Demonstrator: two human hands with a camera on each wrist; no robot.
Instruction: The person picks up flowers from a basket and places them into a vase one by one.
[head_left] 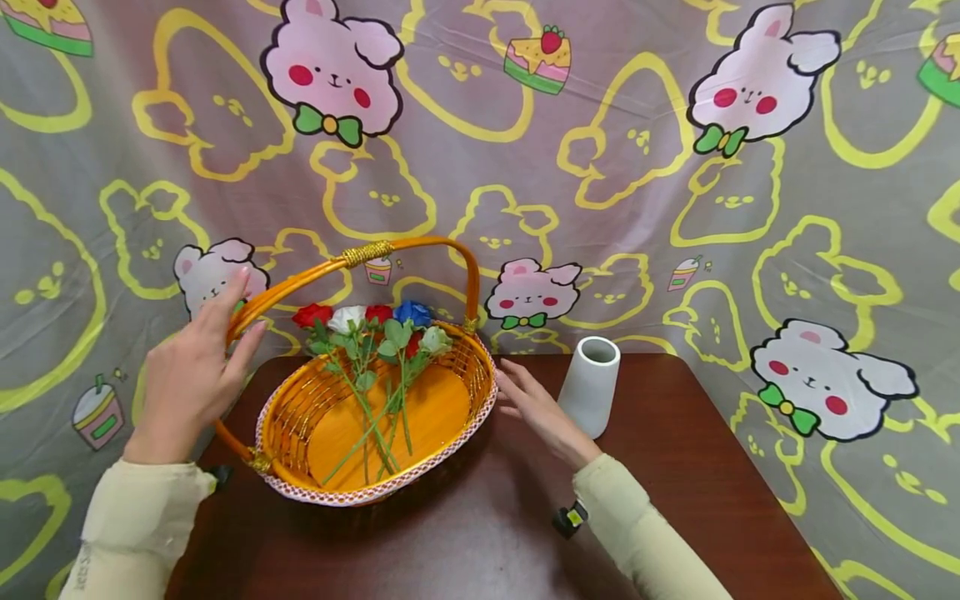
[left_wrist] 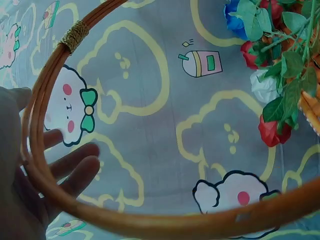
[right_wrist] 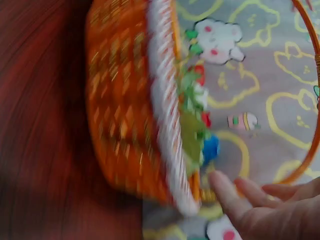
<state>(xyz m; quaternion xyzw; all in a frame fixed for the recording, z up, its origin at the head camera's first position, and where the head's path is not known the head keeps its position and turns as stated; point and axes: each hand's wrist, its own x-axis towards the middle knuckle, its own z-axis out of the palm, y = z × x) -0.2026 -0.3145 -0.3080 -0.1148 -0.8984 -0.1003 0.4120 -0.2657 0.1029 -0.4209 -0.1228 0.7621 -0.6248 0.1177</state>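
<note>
An orange woven basket (head_left: 438, 408) with a white-and-red braided rim sits on the table, its tall handle (head_left: 300, 280) wrapped in gold at the top. Several artificial roses lie inside, among them a white rose (head_left: 347, 320) and a blue rose (head_left: 412, 313), stems toward the near side. At the handle's left side is my left hand (head_left: 183, 379), fingers extended and thumb apart; in the left wrist view the handle passes between thumb and fingers without a curled grip. Beside the basket's right rim my right hand (head_left: 542, 408) has loosely extended fingers; whether they touch it is unclear.
A white tapered vase (head_left: 591, 392) stands upright on the dark brown table (head_left: 675, 500), just right of my right hand. Behind and around the table hangs a cloth (head_left: 465, 150) printed with cartoon animals.
</note>
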